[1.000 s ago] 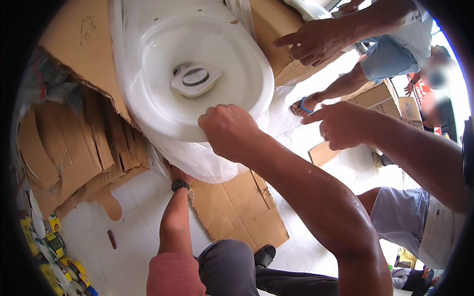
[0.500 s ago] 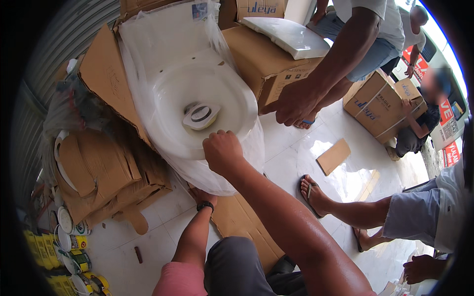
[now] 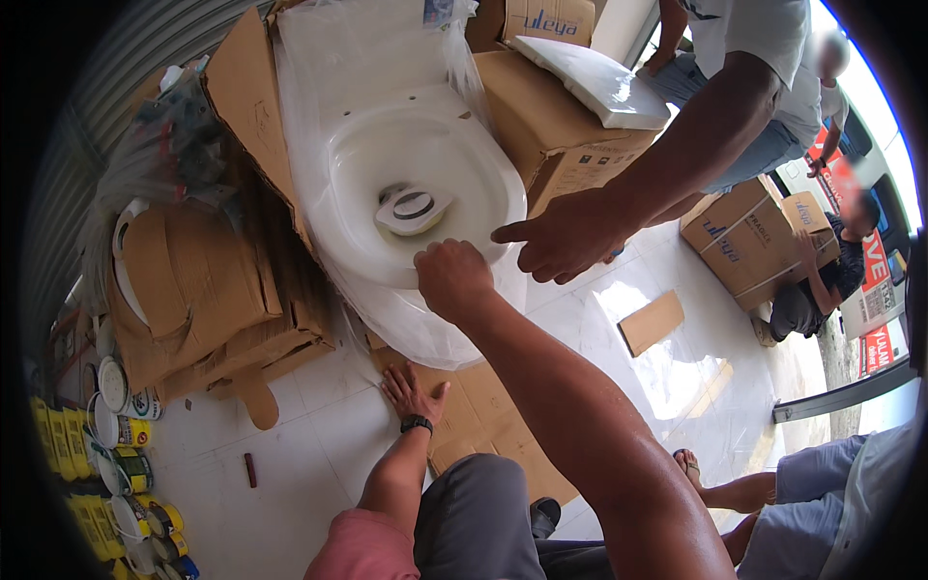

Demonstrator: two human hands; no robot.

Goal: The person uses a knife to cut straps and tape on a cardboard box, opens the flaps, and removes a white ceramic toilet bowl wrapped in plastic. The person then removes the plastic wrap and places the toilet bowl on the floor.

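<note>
A white toilet bowl (image 3: 353,227) stands upright, loosely wrapped in clear plastic film (image 3: 454,338). My right hand (image 3: 454,275) is closed over the front rim of the bowl. Beneath it, my left hand (image 3: 414,394), with a dark watch on the wrist, lies flat with fingers spread on a cardboard sheet (image 3: 483,411) on the floor by the toilet's foot. Inside the bowl sits a white ring-shaped fitting (image 3: 413,209). A co-worker's hand (image 3: 570,237) points a finger close to the rim, right of my hand.
An opened carton flap (image 3: 246,106) and stacked cardboard (image 3: 193,290) flank the toilet's left. A carton bearing a white tank lid (image 3: 599,82) stands at right. Paint tubs (image 3: 126,425) line the lower left. Another person crouches holding a strapped carton (image 3: 744,242); someone's legs (image 3: 735,488) are lower right.
My left hand has come out from beside the toilet's base and now lies spread on the cardboard. My right hand keeps its grip. The person at lower right has shifted; the view has turned.
</note>
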